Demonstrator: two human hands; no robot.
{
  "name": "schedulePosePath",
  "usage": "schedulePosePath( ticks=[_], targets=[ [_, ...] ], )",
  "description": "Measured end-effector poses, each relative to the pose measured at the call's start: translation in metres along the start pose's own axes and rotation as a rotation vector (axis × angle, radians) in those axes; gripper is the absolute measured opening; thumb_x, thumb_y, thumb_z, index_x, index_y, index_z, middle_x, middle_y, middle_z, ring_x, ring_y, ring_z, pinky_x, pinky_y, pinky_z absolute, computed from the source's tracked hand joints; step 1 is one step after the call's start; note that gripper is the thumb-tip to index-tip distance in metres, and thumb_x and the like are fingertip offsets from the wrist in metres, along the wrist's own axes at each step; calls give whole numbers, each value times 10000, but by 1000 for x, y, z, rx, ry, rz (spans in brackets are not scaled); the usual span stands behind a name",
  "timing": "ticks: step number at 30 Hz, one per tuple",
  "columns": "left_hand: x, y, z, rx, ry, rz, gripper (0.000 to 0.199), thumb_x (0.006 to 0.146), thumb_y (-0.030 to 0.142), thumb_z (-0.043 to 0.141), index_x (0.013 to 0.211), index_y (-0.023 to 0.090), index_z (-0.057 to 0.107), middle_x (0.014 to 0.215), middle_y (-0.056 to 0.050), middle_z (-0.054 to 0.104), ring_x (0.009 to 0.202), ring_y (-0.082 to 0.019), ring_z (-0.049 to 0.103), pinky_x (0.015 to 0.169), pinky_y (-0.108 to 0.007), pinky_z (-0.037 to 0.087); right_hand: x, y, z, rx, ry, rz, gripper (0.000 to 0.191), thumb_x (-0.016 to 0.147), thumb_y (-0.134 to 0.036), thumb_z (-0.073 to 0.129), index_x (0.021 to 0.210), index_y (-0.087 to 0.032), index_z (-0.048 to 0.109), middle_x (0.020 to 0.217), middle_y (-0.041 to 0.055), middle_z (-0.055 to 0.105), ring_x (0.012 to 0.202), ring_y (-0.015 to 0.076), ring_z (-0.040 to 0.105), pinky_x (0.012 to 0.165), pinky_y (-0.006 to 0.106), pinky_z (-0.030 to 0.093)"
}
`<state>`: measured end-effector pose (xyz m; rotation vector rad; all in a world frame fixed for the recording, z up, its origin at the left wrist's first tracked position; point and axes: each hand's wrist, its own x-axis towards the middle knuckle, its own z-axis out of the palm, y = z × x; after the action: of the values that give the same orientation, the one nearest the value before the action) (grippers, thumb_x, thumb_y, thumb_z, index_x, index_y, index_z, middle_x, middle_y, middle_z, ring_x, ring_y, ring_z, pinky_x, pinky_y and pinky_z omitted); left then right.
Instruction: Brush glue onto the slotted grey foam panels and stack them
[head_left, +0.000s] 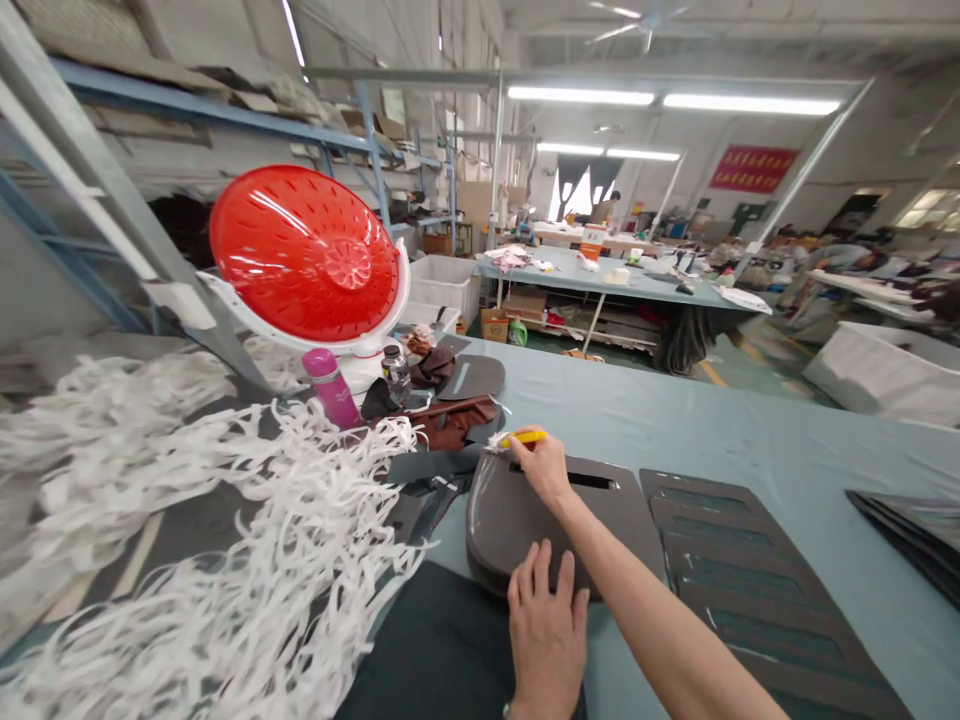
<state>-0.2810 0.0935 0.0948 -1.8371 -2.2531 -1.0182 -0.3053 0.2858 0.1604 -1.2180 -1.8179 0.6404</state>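
A dark grey rounded panel (pixel 525 520) with a slot near its far edge lies on the table in front of me; it looks thick, perhaps a stack of pieces. My left hand (pixel 549 620) rests on its near edge, fingers stretched out and slightly spread. Between the fingers of my right hand (pixel 546 468) is a yellow-handled brush (pixel 528 437). Its whitish bristles touch or hover just over the panel's far left corner; which one I cannot tell. To the right lies a dark grey sheet (pixel 724 550) with several long cut-outs.
Tangled white strips (pixel 300 560) heap up on the left. Behind them stand a red perforated basin (pixel 307 255), a pink bottle (pixel 330 388) and a dark-capped bottle (pixel 395 372). Brown pieces (pixel 457 422) lie beyond the panel. Folded black sheets (pixel 911 540) lie far right on the blue-grey table (pixel 600 400).
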Motion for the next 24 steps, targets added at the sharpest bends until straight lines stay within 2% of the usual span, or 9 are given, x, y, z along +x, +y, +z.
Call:
schedulePosePath(
  ticks=[3, 9, 12, 15, 18, 21, 24],
  targets=[
    [2, 0, -2, 12, -11, 20, 355, 855, 366, 505, 1203, 315, 552, 1306, -41, 524, 1210, -241, 448, 976, -458, 400, -8, 21, -26, -86, 46, 52, 322, 788, -457, 498, 805, -180, 660, 669, 32, 670, 589, 167, 610, 637, 263, 445],
    [5, 4, -10, 35, -40, 70, 343, 861, 304, 491, 1196, 288, 563, 1299, -83, 521, 1205, -270, 450, 951, -478, 407, -30, 87, -142, -452, 374, 223, 386, 778, -463, 462, 758, -137, 667, 649, 88, 667, 607, 196, 604, 643, 286, 419],
    [4, 7, -10, 46, -52, 93, 353, 860, 292, 490, 1205, 265, 557, 1304, -104, 509, 1202, -289, 447, 945, -491, 400, -43, 99, -180, -476, 414, 261, 400, 787, -485, 452, 761, -147, 664, 647, 83, 668, 604, 188, 600, 641, 275, 416],
    [3, 9, -8, 58, -65, 95, 363, 867, 310, 478, 1217, 250, 547, 1308, -113, 500, 1215, -297, 433, 960, -492, 384, -70, 95, -193, -413, 367, 288, 395, 807, -508, 447, 743, -176, 652, 619, 54, 660, 602, 183, 606, 631, 263, 417],
    [2, 12, -7, 68, -83, 92, 369, 873, 326, 468, 1224, 241, 541, 1318, -118, 491, 1231, -300, 417, 971, -491, 372, -118, 83, -200, -431, 389, 324, 374, 827, -504, 451, 698, -193, 614, 597, 31, 645, 590, 177, 603, 612, 257, 409],
    [0, 14, -8, 47, -93, 71, 368, 872, 329, 470, 1220, 236, 544, 1320, -124, 491, 1234, -306, 416, 977, -506, 362, -168, 63, -209, -445, 379, 318, 342, 836, -481, 479, 671, -195, 567, 557, 0, 602, 514, 142, 557, 563, 238, 388],
    [7, 13, -19, -33, -141, 39, 348, 875, 353, 462, 1188, 241, 568, 1298, -119, 516, 1212, -301, 444, 975, -510, 363, -195, 34, -205, -424, 468, 276, 291, 837, -431, 520, 677, -190, 549, 567, -15, 577, 500, 116, 531, 558, 225, 390]
  ],
)
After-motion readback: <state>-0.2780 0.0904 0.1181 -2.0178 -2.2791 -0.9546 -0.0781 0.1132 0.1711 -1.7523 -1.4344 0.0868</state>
